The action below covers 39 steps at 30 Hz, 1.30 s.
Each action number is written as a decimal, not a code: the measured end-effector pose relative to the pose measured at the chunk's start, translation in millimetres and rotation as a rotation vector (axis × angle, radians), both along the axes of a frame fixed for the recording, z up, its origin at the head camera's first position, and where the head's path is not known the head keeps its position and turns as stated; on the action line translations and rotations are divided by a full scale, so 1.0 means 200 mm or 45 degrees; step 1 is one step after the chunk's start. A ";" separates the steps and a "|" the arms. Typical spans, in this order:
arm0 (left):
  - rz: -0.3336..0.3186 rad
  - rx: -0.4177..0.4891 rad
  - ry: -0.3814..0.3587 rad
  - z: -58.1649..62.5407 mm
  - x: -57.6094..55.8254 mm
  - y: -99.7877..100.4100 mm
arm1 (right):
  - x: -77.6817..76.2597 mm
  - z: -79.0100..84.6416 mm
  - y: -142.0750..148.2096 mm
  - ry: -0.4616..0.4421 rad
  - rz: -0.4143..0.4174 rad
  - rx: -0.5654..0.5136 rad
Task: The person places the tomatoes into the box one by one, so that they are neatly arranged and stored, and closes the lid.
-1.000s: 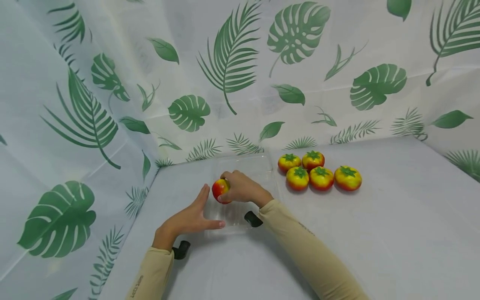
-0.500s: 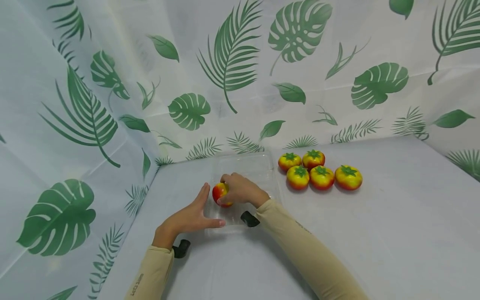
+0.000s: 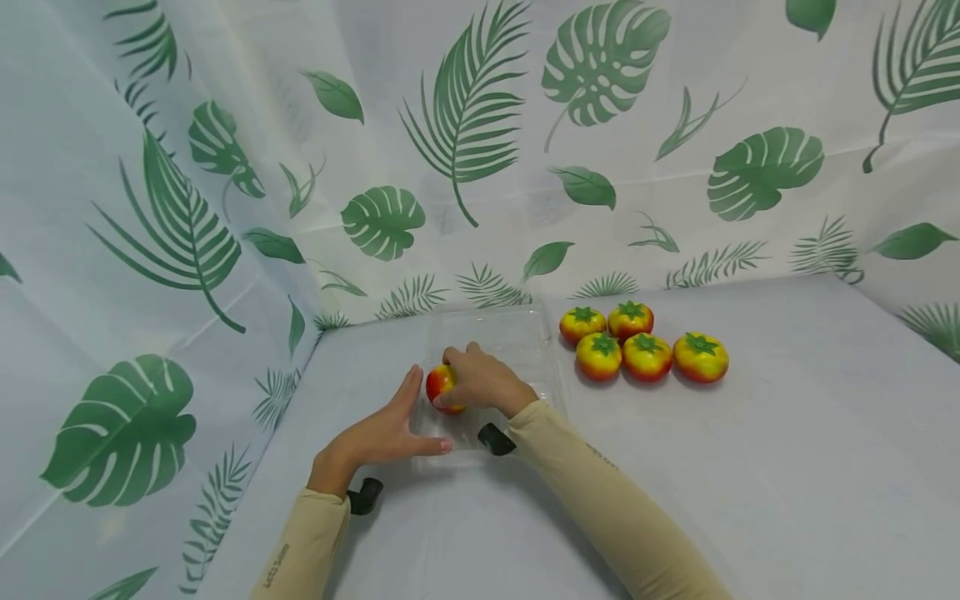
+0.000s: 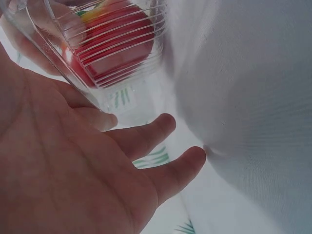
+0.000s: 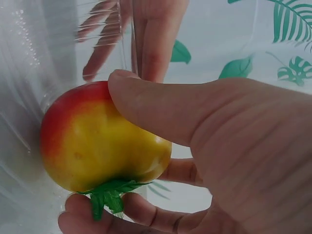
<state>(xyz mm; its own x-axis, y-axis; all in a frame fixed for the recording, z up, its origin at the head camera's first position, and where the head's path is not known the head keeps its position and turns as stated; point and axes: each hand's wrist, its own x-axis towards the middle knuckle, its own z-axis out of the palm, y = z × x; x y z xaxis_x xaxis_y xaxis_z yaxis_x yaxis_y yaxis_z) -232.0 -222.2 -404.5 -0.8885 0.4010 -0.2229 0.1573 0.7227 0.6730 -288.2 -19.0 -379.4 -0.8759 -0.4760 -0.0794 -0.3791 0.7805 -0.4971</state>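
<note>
Fruit (image 3: 441,390), red and yellow with a green leafy crown (image 5: 112,195), sits left of the middle in the head view, within the clear container (image 3: 517,333), near its left wall. Its shine and clean colours make me take it for a moulded imitation: light, I'd guess, firm-skinned and hard to bruise, though the gloss could let it slide a little. Best held round the fat of its sides, leaving the crown unpulled, as that looks the part likeliest to come loose. The container seems thin and springy, and would probably flex or skate if knocked.

The right hand (image 3: 483,382) has the fruit grasped: in the right wrist view the thumb lies over its upper side and the fingers curl round below, close by the crown, which is tipped toward the bottom of that frame. The left hand (image 3: 382,433) clasps nothing; its fingers are stretched apart at the container's lower left corner, seemingly brushing the outside, though how firmly I can't tell. Five more such fruits (image 3: 647,358) stand on the bench (image 3: 795,433), right of centre.
</note>
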 end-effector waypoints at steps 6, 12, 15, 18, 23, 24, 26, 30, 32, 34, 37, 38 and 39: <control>0.009 -0.005 -0.006 -0.01 -0.01 0.00 | 0.00 -0.01 0.00 0.011 -0.012 0.001; 0.001 -0.003 0.003 -0.01 -0.01 0.01 | -0.01 -0.01 0.02 -0.019 -0.031 -0.032; -0.005 -0.011 0.002 0.00 -0.01 0.01 | -0.01 0.00 0.04 -0.034 -0.017 -0.058; -0.011 -0.012 0.001 0.00 -0.01 0.01 | -0.01 0.01 0.06 -0.053 -0.001 -0.075; -0.011 -0.011 0.008 0.00 -0.01 0.01 | 0.00 0.03 0.07 -0.079 0.005 -0.071; -0.007 -0.011 0.007 0.00 -0.01 0.01 | 0.00 0.03 0.08 -0.084 0.005 -0.070; -0.001 -0.014 0.006 -0.01 -0.01 0.01 | 0.01 0.03 0.09 -0.092 0.004 -0.066; 0.015 -0.034 0.001 0.00 0.00 0.01 | 0.02 0.04 0.13 -0.093 0.013 -0.072; 0.019 -0.048 0.006 0.00 0.00 0.01 | 0.02 0.05 0.16 -0.079 0.027 -0.083; 0.022 -0.057 0.009 0.00 0.00 0.02 | 0.02 0.06 0.18 -0.062 0.043 -0.106; 0.026 -0.064 0.007 0.00 0.00 0.02 | 0.01 0.07 0.23 -0.048 0.062 -0.148; 0.026 -0.066 0.007 0.00 0.00 0.02 | 0.01 0.08 0.25 -0.043 0.066 -0.165; 0.026 -0.069 0.008 0.00 0.00 0.02 | 0.00 0.09 0.27 -0.039 0.065 -0.179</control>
<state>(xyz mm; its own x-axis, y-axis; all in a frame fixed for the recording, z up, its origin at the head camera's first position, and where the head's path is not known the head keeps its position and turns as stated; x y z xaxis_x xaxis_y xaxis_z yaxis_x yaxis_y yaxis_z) -231.8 -217.5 -403.6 -0.8979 0.3701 -0.2383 0.1459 0.7610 0.6322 -287.3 34.1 -362.4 -0.8484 -0.5282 -0.0348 -0.3997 0.6823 -0.6121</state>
